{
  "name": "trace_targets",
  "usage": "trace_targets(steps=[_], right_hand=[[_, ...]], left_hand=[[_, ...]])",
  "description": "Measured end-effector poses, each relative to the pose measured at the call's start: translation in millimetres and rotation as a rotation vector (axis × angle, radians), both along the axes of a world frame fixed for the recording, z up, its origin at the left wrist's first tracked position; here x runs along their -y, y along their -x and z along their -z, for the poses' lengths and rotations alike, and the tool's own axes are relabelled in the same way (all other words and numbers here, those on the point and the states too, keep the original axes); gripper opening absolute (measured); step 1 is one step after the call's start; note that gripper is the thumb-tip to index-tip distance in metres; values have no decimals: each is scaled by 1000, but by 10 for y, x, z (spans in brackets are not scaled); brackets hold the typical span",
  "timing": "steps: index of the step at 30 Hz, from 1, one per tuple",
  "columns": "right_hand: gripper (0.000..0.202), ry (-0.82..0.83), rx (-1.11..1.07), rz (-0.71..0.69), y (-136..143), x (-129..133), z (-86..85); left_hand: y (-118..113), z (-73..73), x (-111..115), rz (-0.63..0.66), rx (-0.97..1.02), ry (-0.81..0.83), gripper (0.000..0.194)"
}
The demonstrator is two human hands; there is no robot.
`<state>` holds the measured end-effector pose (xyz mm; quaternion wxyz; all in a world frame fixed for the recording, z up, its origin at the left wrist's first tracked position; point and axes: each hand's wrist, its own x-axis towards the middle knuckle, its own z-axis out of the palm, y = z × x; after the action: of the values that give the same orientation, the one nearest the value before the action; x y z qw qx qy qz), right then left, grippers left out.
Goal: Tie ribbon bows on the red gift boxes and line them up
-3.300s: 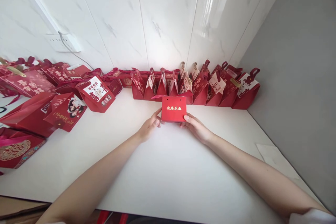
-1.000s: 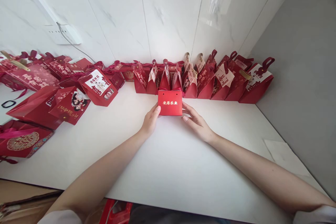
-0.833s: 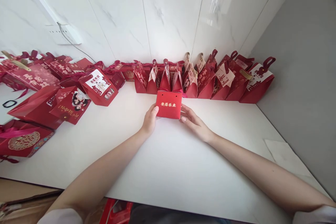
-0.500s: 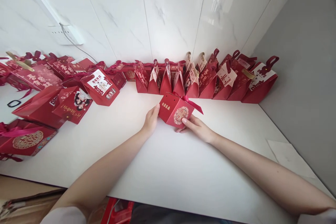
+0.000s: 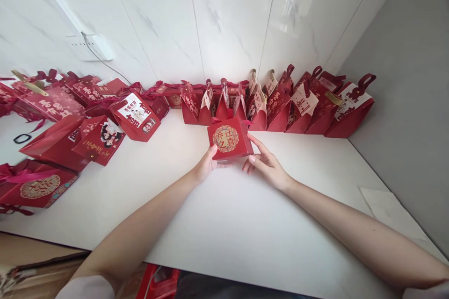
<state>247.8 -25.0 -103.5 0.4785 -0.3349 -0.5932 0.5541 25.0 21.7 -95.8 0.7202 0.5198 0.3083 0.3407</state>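
Observation:
A small red gift box (image 5: 229,138) with a round gold emblem on its front and a red ribbon on top stands on the white table (image 5: 224,224). My left hand (image 5: 206,166) grips its lower left corner. My right hand (image 5: 265,164) touches its right side with the fingers spread. The box stands just in front of a row of red gift bags (image 5: 277,107) lined up against the tiled wall.
More red boxes and bags (image 5: 70,121) are piled at the left of the table. A wall socket with a cable (image 5: 94,47) is on the tiles. A grey wall (image 5: 403,103) bounds the right side, with a sheet of paper (image 5: 389,215) beside it.
The box has been turned about a quarter turn: the face with gold characters gave way to the face with the round gold emblem. Both hands stayed on it.

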Motion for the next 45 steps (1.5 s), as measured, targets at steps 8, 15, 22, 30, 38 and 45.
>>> trace_targets(steps=[8,15,22,30,38,45], right_hand=[[82,-16,-41,42,15,11,-23],[75,-28,-32,69,6,-29,33],[71,-27,-29,65,-12,-53,59],[71,-24,-10,70,-15,-59,67],[70,-23,-4,69,-23,-59,67],[70,-40,18,71,-24,-64,76]], left_hand=[[-15,-82,7,241,177,366,96],[3,-93,-35,291,191,457,110],[-6,-72,-32,305,190,442,109],[12,-48,-47,314,165,432,110],[1,-64,-31,308,140,419,111],[-8,-92,-26,312,147,431,106]])
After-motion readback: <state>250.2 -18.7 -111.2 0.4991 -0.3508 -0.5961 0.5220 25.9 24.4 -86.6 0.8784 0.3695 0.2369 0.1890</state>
